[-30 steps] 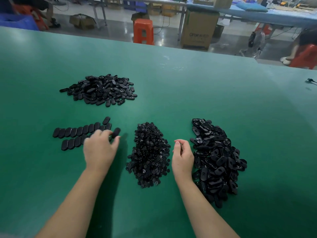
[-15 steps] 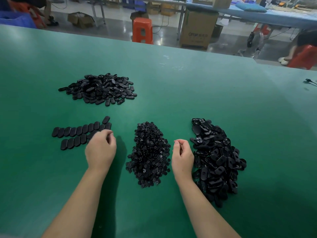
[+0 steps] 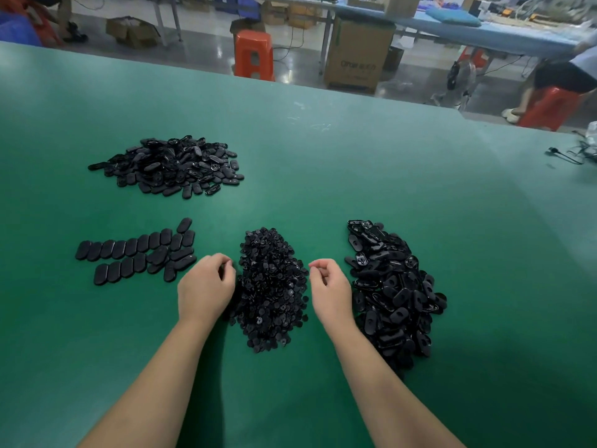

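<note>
On the green table [image 3: 355,176] lie three heaps of black plastic parts. A heap of small round parts [image 3: 271,286] sits between my hands, and a heap of larger oval shells [image 3: 394,292] is to its right. A third heap of oval pieces [image 3: 171,164] lies at the far left. Two rows of oval pieces [image 3: 135,253] are lined up at the left. My left hand [image 3: 205,287] has its fingers curled down at the left edge of the small-parts heap; what they hold is hidden. My right hand [image 3: 331,287] hovers between the two near heaps, fingers curled, nothing visible in it.
A black cable [image 3: 568,155] lies at the table's far right edge. Beyond the table stand an orange stool [image 3: 253,54], a cardboard box [image 3: 357,56] and other workbenches. A person sits on a red stool [image 3: 549,105] at the far right.
My left hand set an oval piece at the end of the lined-up rows, then moved right to the edge of the small-parts heap. My right hand stayed in place.
</note>
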The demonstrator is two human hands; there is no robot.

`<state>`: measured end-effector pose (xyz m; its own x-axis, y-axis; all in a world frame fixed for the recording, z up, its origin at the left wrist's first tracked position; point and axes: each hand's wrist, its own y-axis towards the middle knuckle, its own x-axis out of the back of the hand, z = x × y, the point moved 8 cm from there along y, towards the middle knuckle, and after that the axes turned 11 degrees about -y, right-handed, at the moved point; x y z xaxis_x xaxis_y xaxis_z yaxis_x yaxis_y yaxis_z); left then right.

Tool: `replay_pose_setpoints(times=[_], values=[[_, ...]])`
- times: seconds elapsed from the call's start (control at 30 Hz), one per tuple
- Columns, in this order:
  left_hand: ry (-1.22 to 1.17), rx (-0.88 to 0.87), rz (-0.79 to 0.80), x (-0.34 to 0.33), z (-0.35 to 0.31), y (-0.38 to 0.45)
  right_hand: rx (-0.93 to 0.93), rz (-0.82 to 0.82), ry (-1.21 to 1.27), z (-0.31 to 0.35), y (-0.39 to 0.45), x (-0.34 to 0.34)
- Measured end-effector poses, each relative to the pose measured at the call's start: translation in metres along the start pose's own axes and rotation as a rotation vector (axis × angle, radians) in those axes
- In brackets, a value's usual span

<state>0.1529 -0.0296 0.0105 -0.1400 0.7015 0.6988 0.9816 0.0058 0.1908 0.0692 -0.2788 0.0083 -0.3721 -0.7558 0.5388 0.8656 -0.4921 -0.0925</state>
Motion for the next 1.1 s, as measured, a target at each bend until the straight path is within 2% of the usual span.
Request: replay_pose_setpoints(times=[0.1,0.2,0.27,0.33,0.4,0.5,0.77,0.87,1.0,1.1], values=[[0.003,0.002,-0.001,0.0,0.001,0.001,0.079,0.097,-0.18,0.015,0.017,0.018],[0.004,0.004,-0.009,0.0,0.001,0.001,0.192,0.038,-0.655,0.031,0.042,0.05],[0.003,0.006,-0.01,0.0,0.002,0.001,0.182,0.006,-0.953,0.032,0.057,0.068],[0.001,0.011,-0.009,0.0,0.002,0.0,0.171,0.081,-1.172,0.026,0.066,0.071],[-0.001,0.009,-0.002,0.0,0.001,0.0,0.182,0.177,-1.293,0.021,0.07,0.067],[-0.019,-0.004,0.022,0.0,0.0,-0.001,0.219,0.205,-1.359,0.019,0.072,0.063],[-0.017,-0.057,0.074,-0.001,-0.006,-0.003,0.201,0.163,-1.253,0.018,0.076,0.066],[-0.026,-0.049,0.061,0.0,-0.004,-0.003,0.144,0.063,-1.112,0.02,0.077,0.077],[-0.029,-0.032,0.053,0.001,-0.002,0.0,0.146,-0.053,-0.772,0.032,0.069,0.076],[-0.043,-0.02,0.052,0.0,0.001,0.001,0.034,0.001,-0.237,0.026,0.055,0.059]])
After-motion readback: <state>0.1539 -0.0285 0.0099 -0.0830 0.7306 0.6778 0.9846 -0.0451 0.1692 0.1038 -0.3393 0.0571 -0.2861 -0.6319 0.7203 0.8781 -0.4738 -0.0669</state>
